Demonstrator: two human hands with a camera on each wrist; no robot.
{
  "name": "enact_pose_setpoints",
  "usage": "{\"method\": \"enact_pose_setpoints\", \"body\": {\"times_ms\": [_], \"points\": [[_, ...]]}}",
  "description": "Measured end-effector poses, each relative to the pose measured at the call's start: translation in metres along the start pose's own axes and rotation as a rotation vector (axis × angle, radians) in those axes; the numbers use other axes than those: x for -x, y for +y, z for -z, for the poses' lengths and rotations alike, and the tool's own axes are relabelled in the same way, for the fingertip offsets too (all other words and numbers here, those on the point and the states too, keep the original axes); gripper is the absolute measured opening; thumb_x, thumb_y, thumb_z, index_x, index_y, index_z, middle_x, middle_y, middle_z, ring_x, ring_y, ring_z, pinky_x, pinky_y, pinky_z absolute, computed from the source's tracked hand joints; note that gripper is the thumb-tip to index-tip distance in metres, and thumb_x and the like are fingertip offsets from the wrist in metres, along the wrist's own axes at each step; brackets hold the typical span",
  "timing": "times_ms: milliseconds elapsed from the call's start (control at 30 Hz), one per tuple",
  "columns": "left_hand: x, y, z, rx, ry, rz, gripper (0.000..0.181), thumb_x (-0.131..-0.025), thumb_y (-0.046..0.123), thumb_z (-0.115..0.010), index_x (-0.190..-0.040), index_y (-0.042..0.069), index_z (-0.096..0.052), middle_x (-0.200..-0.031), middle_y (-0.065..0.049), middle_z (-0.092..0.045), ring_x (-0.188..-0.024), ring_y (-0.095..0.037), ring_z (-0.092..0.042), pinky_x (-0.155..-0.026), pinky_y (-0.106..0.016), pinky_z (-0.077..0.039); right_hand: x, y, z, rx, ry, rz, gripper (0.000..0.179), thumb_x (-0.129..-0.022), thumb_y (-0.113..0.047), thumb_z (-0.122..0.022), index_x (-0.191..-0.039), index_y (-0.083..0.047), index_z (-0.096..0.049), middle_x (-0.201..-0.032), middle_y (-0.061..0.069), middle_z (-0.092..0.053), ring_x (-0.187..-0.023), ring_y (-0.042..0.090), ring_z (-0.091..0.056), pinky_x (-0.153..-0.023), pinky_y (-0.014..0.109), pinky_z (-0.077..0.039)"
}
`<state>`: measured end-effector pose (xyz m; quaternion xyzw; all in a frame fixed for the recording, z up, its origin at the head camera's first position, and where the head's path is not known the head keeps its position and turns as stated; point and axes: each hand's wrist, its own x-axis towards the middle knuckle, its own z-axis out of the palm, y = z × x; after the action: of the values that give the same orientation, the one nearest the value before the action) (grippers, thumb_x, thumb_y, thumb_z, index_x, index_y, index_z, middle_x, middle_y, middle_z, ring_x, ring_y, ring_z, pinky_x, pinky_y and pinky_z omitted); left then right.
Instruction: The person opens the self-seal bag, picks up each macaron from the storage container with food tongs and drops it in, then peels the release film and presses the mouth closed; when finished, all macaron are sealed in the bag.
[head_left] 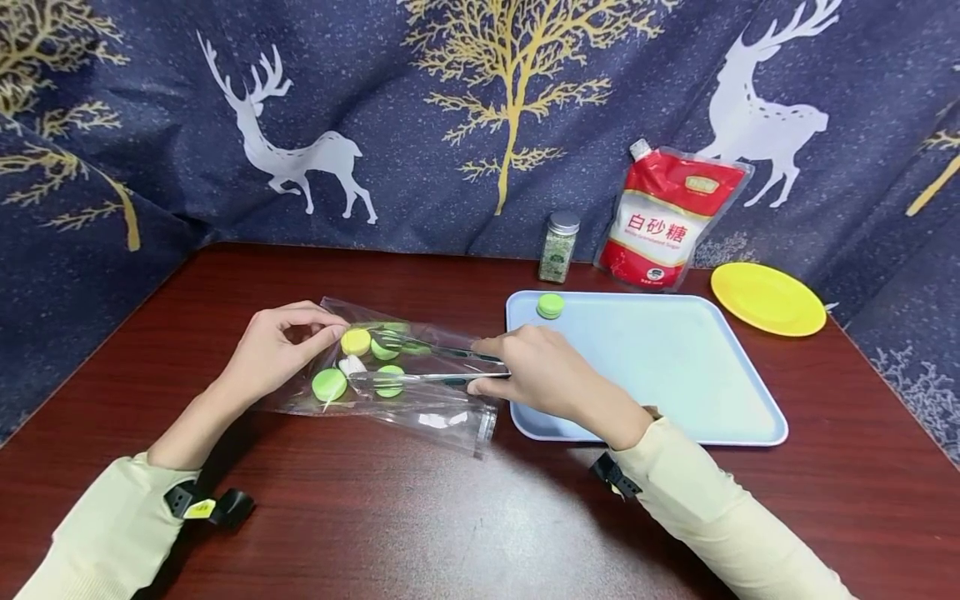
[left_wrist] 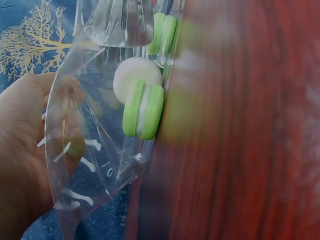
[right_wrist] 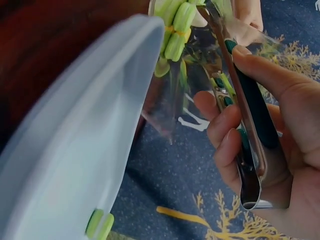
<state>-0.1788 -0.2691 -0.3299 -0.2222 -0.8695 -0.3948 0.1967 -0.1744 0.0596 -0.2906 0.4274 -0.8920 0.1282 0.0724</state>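
A clear plastic bag lies on the table with several green macarons, a yellow macaron and a whitish one inside. My left hand pinches the film at the bag's closed left end, thumb and forefinger beside the yellow macaron. My right hand grips metal tongs with dark green grip pads. The tongs reach through the bag's right end, their arms spread apart among the macarons. Whether the tips hold a macaron I cannot tell.
A pale blue tray stands at the right, one green macaron in its far left corner. Behind it are a seasoning jar and a red-and-white sugar pouch. A yellow plate sits at the far right. Patterned cloth hangs behind the table.
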Motion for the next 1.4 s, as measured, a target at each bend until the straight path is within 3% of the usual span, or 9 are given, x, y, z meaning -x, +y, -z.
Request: {"method": "enact_pose_setpoints", "body": {"times_ms": [300,600,900,1400], "points": [[0.0,0.0,0.001,-0.003,-0.004,0.02,0.006,-0.083,0.006,-0.07,-0.087,0.007,-0.073,-0.08,0.005,-0.064,-0.062,-0.01,-0.049,-0.051,-0.021,-0.037,0.001,-0.006,0.002,0.036,0.038,-0.063,0.046,-0.08,-0.04,-0.072,-0.112,-0.008,-0.067,-0.095,0.002,-0.069,-0.072,0.016,-0.062,-0.061,0.037,-0.05],[0.0,-0.001,0.001,0.005,-0.004,0.019,0.006,-0.082,0.006,-0.07,-0.087,0.007,-0.073,-0.08,0.005,-0.064,-0.062,-0.009,-0.048,-0.051,-0.021,-0.036,0.001,-0.009,0.001,-0.008,-0.001,-0.119,0.046,-0.081,-0.041,-0.071,-0.112,-0.008,-0.067,-0.095,0.003,-0.069,-0.074,0.017,-0.062,-0.061,0.038,-0.05],[0.0,-0.001,0.0,0.011,-0.006,0.019,0.005,-0.083,0.007,-0.07,-0.087,0.007,-0.073,-0.08,0.005,-0.064,-0.062,-0.009,-0.049,-0.051,-0.022,-0.036,0.001,-0.013,0.0,-0.016,-0.016,-0.127,0.048,-0.081,-0.041,-0.07,-0.115,-0.007,-0.066,-0.1,0.004,-0.069,-0.082,0.02,-0.064,-0.066,0.039,-0.05],[0.001,0.0,0.001,0.011,-0.009,0.029,0.006,-0.083,0.007,-0.07,-0.088,0.007,-0.073,-0.082,0.005,-0.065,-0.064,-0.009,-0.05,-0.052,-0.021,-0.037,-0.002,-0.021,-0.003,0.007,0.015,-0.084,0.043,-0.081,-0.04,-0.07,-0.111,-0.01,-0.068,-0.094,0.002,-0.069,-0.077,0.019,-0.064,-0.06,0.038,-0.049]]}}
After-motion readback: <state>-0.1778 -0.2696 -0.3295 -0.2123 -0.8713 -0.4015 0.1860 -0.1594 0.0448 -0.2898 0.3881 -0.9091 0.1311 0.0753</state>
